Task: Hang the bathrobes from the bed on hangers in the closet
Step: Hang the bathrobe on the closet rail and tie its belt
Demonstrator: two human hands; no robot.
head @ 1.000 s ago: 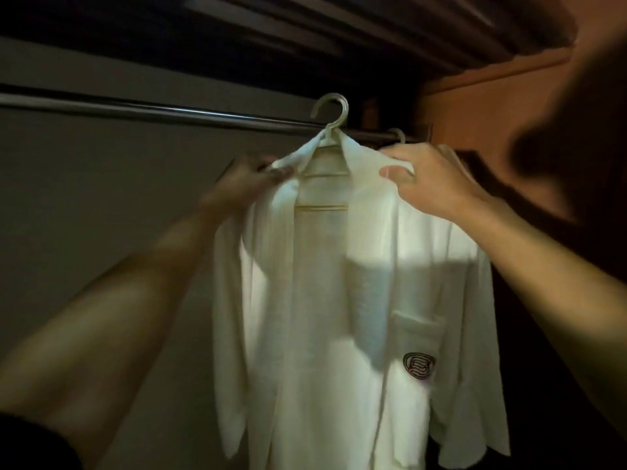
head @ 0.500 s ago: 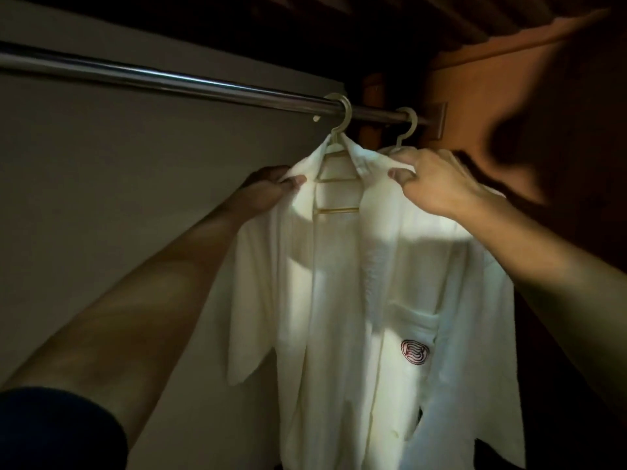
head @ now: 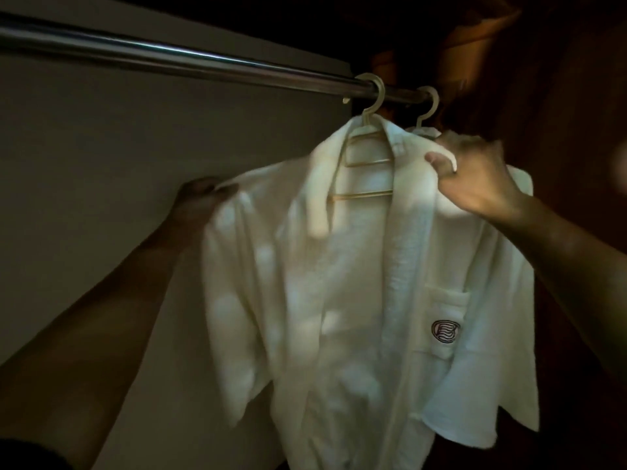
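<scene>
A white bathrobe [head: 356,300] with a round logo on its chest pocket hangs from a cream plastic hanger [head: 368,110] hooked over the metal closet rod [head: 169,59]. My left hand [head: 200,201] pinches the robe's left shoulder and sleeve, pulled out to the left. My right hand [head: 471,178] grips the robe's right shoulder near the collar. A second cream hanger [head: 429,106] hooks on the rod just behind, with a bit of white cloth under it, mostly hidden by my right hand.
The grey closet back wall [head: 135,198] fills the left. A dark wooden side panel [head: 559,96] closes the right end of the rod. The rod's long left stretch carries nothing.
My left hand has slid from the collar outward and down to the robe's left shoulder, spreading the cloth. The hanger's hook now sits on the rod. My right hand holds as before.
</scene>
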